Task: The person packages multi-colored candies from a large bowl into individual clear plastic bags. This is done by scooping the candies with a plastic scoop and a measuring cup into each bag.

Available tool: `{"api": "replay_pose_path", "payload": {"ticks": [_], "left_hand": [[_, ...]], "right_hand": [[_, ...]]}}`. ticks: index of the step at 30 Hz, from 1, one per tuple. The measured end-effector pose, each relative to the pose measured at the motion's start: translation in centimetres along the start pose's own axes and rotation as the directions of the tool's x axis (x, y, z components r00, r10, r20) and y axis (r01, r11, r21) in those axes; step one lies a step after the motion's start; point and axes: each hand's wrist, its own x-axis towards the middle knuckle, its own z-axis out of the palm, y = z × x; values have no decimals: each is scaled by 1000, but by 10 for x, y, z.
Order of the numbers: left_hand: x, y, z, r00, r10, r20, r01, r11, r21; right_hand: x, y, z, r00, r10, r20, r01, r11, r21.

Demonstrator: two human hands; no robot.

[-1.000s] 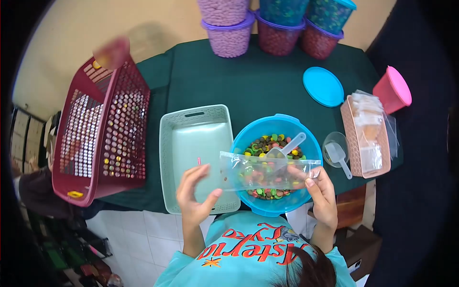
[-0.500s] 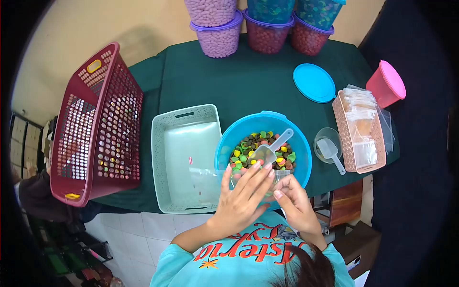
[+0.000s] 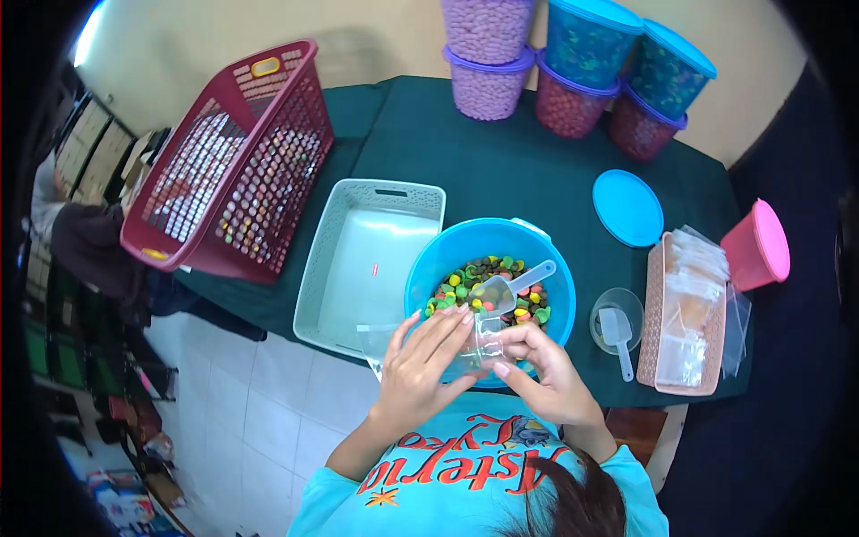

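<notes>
A clear plastic bag (image 3: 465, 360) is stretched between my hands over the near rim of the blue tub (image 3: 565, 309). My left hand (image 3: 420, 362) lies over the bag's left part with its fingers extended and close together. Thumb and fingers of my right hand (image 3: 544, 369) pinch the bag's right end. Colourful button-shaped candies (image 3: 461, 279) fill the bottom of the tub, and a clear scoop (image 3: 506, 290) rests on them. Left of the tub is a pale green basket (image 3: 344, 268) with a small pink strip (image 3: 375, 269) inside.
A maroon laundry basket (image 3: 268, 179) stands at left, near another person (image 3: 89, 242). Filled tubs (image 3: 488, 89) line the back. At right are a blue lid (image 3: 628, 208), a bowl with a scoop (image 3: 617, 329), a basket of bags (image 3: 687, 313) and a pink container (image 3: 753, 246).
The camera view has turned and shifted, so the table items appear displaced. My right hand has come closer to my left, and the bag between them looks more bunched.
</notes>
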Motion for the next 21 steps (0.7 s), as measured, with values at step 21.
{"api": "replay_pose_path", "payload": {"ticks": [21], "left_hand": [[-85, 23, 21, 867, -452, -208, 390, 877, -280]], "right_hand": [[51, 9, -31, 963, -88, 256, 167, 938, -305]]}}
